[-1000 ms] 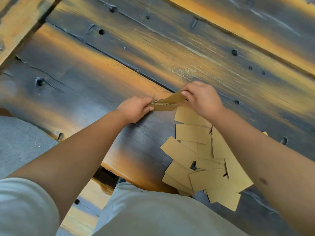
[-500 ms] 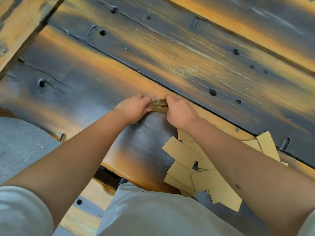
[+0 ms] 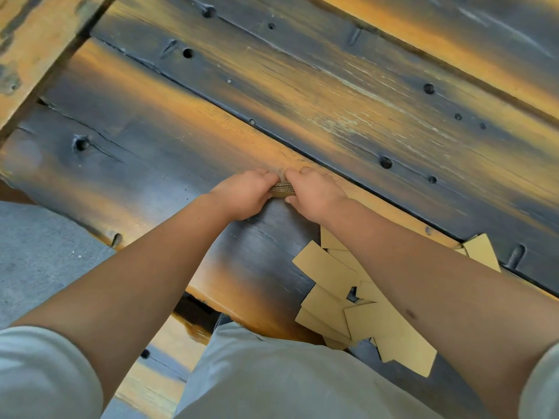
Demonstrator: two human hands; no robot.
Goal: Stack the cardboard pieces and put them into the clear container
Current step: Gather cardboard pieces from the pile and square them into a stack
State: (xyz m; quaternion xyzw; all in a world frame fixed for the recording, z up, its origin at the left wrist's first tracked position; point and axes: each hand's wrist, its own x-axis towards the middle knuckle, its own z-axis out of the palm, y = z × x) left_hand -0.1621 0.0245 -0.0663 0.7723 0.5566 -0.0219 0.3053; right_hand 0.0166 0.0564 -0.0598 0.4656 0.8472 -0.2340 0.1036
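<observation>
The small cardboard stack is gripped endwise between left hand and right hand; the loose cardboard pieces lie nearer the right.

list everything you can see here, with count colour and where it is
cardboard stack: one small stack, brown, held edge-on between both hands above the dark plank
loose cardboard pieces: a heap of overlapping pieces, count unclear, tan, on the planks under the right forearm
stray cardboard piece: at least one, tan, right of the right forearm by the plank seam
wooden planks: several, dark grey with orange streaks and nail holes, filling most of the view
floor: grey, lower left
clear container: not in view
trousers: light grey, bottom centre
sleeves: two, pale, bottom corners
left hand: grips the stack's left end
right hand: grips the stack's right end
</observation>
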